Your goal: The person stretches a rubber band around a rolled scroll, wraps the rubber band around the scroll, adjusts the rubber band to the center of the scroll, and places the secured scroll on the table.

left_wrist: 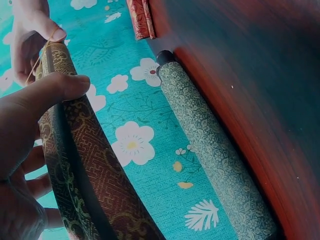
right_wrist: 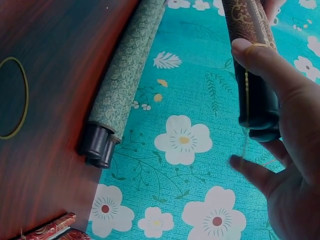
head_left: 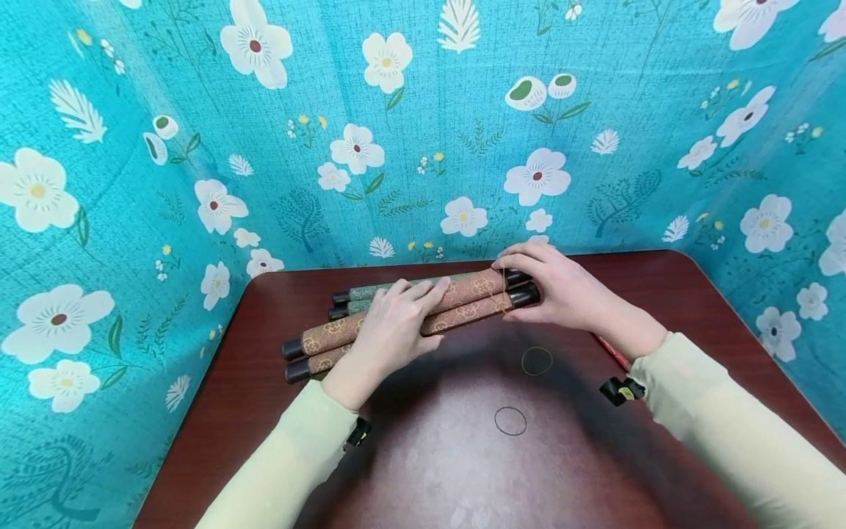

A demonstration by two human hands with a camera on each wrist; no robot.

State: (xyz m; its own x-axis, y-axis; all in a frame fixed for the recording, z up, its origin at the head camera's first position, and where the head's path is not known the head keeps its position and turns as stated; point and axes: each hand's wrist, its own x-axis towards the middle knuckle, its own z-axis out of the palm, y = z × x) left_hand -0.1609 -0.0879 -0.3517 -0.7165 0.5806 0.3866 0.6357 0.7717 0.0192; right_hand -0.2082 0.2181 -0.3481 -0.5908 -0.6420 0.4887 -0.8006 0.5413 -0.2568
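Note:
A hanging scroll (head_left: 330,334) in brown-red brocade with gold patterns, rolled from both sides into two rolls with black end knobs, is held up over the far part of the table. My left hand (head_left: 393,327) grips it around the middle, thumb (left_wrist: 70,87) on the near side in the left wrist view. At its right end, my right hand (head_left: 562,286) holds a yellow rubber band (right_wrist: 247,95) stretched over the knobs. The band loops round the thumb and a fingertip in the right wrist view. Behind lies a green patterned scroll (head_left: 360,293), partly hidden.
On the dark red table (head_left: 449,470) lie a second yellow rubber band (head_left: 522,361) and a dark rubber band (head_left: 496,421). A red brocade item (right_wrist: 47,227) lies to the right, mostly behind my right forearm. A flowered blue cloth (head_left: 410,147) hangs behind the table.

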